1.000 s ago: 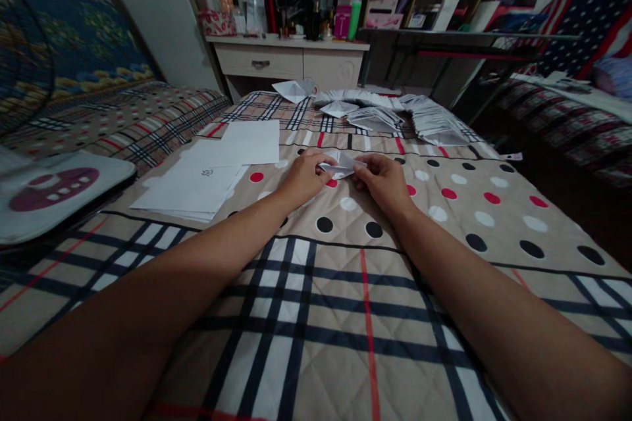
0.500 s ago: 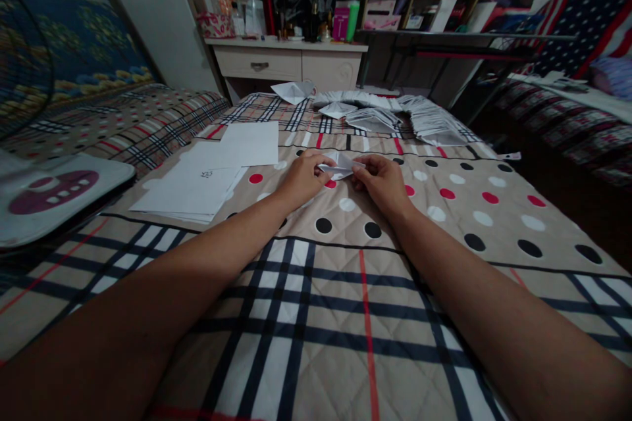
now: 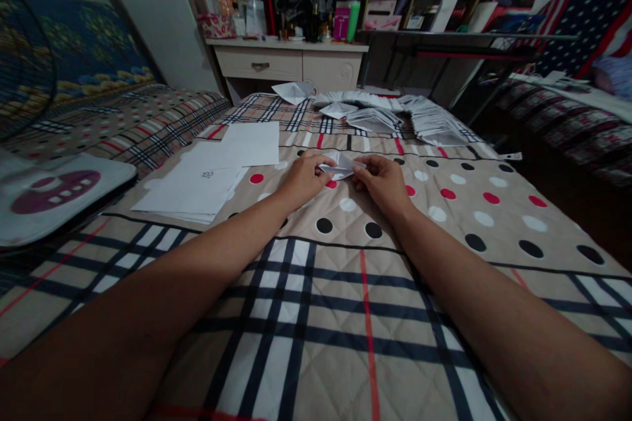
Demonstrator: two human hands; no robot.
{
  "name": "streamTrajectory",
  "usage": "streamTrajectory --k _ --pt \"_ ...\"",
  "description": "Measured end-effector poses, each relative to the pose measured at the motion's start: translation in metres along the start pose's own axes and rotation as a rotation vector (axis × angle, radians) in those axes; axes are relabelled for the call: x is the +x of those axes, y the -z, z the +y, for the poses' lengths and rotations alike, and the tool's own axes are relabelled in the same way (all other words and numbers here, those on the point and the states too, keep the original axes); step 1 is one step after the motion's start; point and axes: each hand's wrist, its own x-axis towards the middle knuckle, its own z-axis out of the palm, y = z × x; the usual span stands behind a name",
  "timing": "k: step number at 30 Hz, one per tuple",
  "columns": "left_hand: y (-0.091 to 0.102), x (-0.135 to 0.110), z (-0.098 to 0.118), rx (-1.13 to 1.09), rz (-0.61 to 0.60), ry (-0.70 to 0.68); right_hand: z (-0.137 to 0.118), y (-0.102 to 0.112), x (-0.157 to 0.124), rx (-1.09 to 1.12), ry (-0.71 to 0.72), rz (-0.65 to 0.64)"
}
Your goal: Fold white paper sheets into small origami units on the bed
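A small folded white paper [image 3: 342, 165] is held between my two hands, just above the dotted part of the bedspread [image 3: 395, 210]. My left hand [image 3: 307, 177] pinches its left end between thumb and fingers. At the right end, my right hand [image 3: 380, 179] grips the paper the same way. The paper's middle shows creases and raised flaps. Loose white sheets [image 3: 197, 177] lie overlapping to the left of my left hand, one with a small dark drawing on it.
Farther back on the bed lie stacks of folded papers [image 3: 375, 120] and a single folded piece [image 3: 293, 92]. A fan base [image 3: 59, 194] stands at the left edge. Beyond the bed are a white dresser [image 3: 286, 66] and a dark table [image 3: 469, 39].
Almost nothing differs. Both hands keep their pinch on the folded paper in the same place, and the view has shifted very slightly.
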Motion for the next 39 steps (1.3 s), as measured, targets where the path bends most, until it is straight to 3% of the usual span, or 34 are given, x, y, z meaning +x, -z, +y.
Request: streamTrajectory --k 39 --pt "0.001 -0.0011 0.0014 0.019 -0.002 0.002 -0.0006 0.0006 -0.0006 -0.013 0.009 -0.011"
